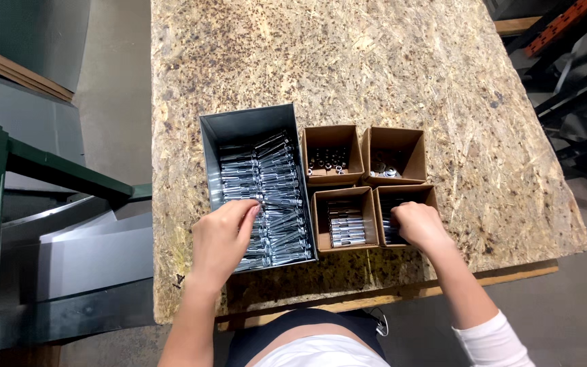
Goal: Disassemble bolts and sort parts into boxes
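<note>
A grey metal bin (239,126) full of shiny silver anchor bolts (273,183) stands on a chipboard table (375,61). My left hand (222,238) reaches into the bin, fingers bent down onto the bolts. To the right sit several small brown cardboard boxes. The near right box (429,196) holds dark metal parts, and my right hand (419,228) is inside it with fingers curled; what it grips is hidden. The near left box (345,219) holds short silver sleeves.
The far left box (331,155) holds small nuts and the far right box (393,156) holds washers. Grey sheet metal (83,251) and a green frame (56,170) lie left of the table. Dark metal pieces (579,61) are stacked at the upper right.
</note>
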